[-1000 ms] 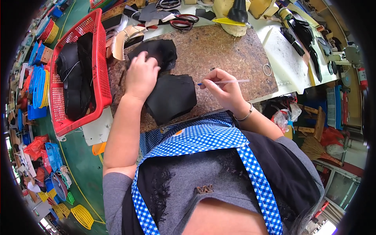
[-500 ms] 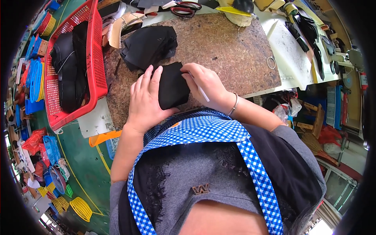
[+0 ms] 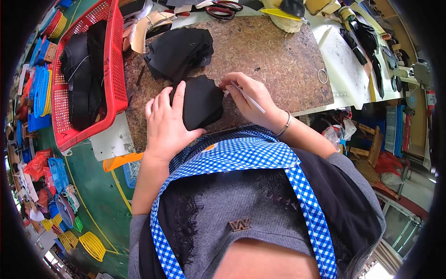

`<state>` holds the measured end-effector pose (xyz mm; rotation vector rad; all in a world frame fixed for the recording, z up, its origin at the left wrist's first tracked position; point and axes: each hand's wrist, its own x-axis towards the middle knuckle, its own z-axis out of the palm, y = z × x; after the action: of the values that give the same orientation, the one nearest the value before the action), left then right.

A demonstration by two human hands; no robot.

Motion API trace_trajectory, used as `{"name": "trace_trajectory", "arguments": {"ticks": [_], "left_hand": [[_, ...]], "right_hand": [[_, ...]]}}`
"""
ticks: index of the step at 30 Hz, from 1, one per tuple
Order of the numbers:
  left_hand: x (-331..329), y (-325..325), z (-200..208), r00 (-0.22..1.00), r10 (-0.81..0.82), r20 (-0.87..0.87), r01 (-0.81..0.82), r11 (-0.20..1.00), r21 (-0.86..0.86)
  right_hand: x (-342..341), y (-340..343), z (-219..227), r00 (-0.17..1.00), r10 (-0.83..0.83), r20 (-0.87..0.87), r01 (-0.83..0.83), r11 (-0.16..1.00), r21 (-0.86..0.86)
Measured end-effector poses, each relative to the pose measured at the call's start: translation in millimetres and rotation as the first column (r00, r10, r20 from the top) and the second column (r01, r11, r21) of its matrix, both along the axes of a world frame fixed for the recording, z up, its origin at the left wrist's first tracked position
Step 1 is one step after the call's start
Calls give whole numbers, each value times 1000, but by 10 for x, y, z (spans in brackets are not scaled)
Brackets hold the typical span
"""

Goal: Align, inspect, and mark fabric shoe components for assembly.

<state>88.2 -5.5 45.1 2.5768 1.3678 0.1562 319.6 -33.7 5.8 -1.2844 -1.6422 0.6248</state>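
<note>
A small stack of black cut fabric pieces lies on the mottled brown board in front of me, its layers slightly fanned. My left hand rests along the stack's left side, fingers stretched out and spread, the thumb at its near edge. Just off the stack's right edge, my right hand pinches a slim white pen, whose back end points toward me. The pen's tip is hidden by the fingers. Beyond the stack, a second, looser pile of black fabric pieces sits close by.
A red plastic basket holding black material stands at the left edge of the board. Red-handled scissors lie at the far side. A metal ring is on the right, near a white sheet.
My right hand has drawn back a little to the right, off the stack, with the pen. My left hand has shifted slightly left, its fingers covering less of the top piece.
</note>
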Motion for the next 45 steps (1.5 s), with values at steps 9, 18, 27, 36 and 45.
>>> {"name": "trace_trajectory", "arguments": {"ticks": [9,18,27,36,45], "left_hand": [[64,-161,-86,904,-128,409,104,991,82],[114,-173,-77,880,-95,465,63,994,85],[167,-224,-148,878,-17,478,-23,997,78],[182,-177,-181,840,33,542,-92,992,82],[114,-205,-247,836,-17,548,-86,983,160]], "right_hand": [[59,-2,359,966,198,166,-212,975,66],[-22,-26,195,926,283,252,-323,936,137],[9,-41,174,937,285,202,-305,949,80],[83,-47,223,946,228,-232,-265,953,-144],[43,-30,139,948,298,112,-300,954,0]]}}
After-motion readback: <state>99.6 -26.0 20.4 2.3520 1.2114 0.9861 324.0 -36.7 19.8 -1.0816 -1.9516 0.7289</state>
